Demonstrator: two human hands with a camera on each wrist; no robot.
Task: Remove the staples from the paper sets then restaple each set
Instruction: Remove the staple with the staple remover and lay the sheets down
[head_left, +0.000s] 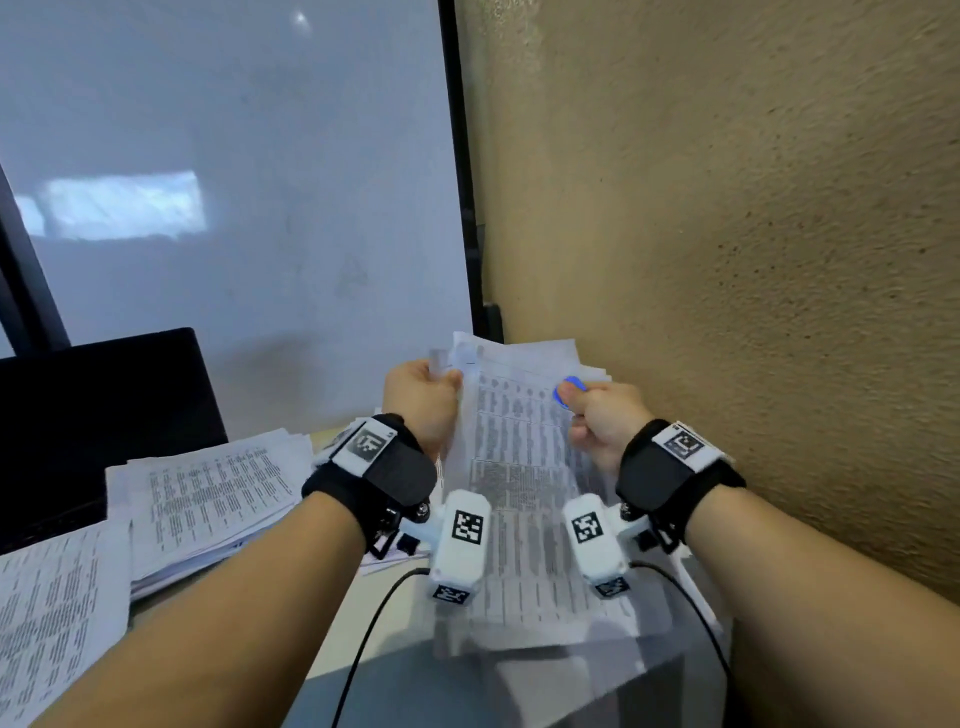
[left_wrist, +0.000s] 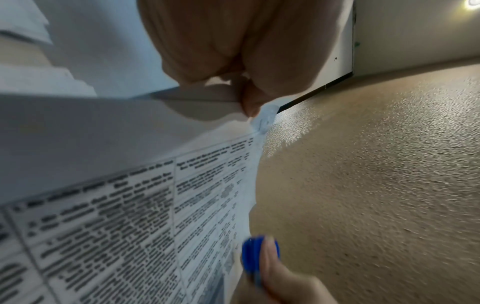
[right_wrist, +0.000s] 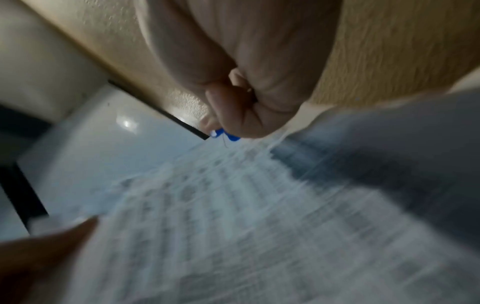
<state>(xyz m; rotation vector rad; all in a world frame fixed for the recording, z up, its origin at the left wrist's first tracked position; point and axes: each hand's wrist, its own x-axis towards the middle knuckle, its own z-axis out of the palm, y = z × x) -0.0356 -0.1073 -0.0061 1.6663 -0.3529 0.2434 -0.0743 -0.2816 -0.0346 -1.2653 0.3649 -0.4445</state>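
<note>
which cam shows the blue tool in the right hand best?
Left wrist: the blue tool is close and large, pinched in the right hand beside the paper set. Head view shows it small; right wrist shows only a blurred blue sliver under the fingers.

Left hand (head_left: 422, 397) and right hand (head_left: 605, 415) raised, fingers curled, pinching.

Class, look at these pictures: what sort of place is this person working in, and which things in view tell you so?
Probably an office desk set in a corner. Stacks of printed sheets lie on it, a whiteboard leans behind, and a dark screen stands at the left.
</note>
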